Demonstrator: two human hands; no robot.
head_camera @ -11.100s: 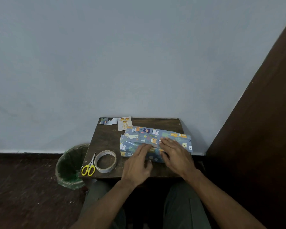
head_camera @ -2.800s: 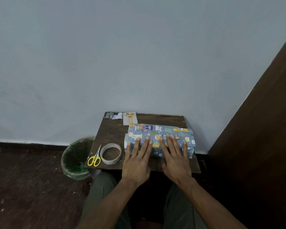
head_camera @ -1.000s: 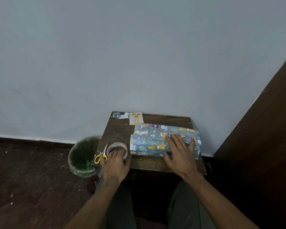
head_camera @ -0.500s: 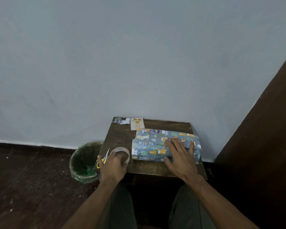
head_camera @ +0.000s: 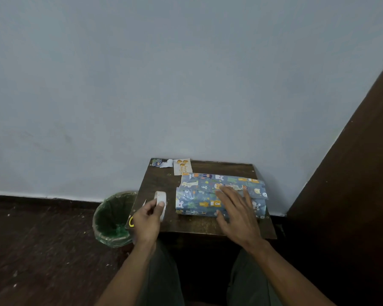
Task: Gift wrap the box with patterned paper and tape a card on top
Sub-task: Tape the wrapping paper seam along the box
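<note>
Box [head_camera: 219,196], already folded into the patterned paper [head_camera: 255,192], lies on the small dark surface [head_camera: 161,183] with its long axis running 9 to 3 o'clock. The right hand [head_camera: 237,208] lies flat on it, fingers spread and open, pinning the paper's overlapping edge and gripping nothing. The left hand [head_camera: 147,218] is at 9 o'clock from the box, just beside its short end, closed around the tape [head_camera: 160,203], which it has tipped up on edge off the surface. So the tape sits to the left of the seam and the left hand is the nearer one to bring it over; the seam itself runs along the box's length under the right hand's fingers. I judge the next step to be pulling a strip free for that seam, which will likely need the pinning hand too.

The card [head_camera: 182,166] lies at 11 o'clock from the box, by the wall, not yet on top. A paper scrap [head_camera: 161,162] sits beside it. Yellow scissors [head_camera: 131,222] peek out under the left hand.

The bin [head_camera: 113,219] stands on the floor at 9 o'clock, lined with a green bag; its contents cannot be told.
</note>
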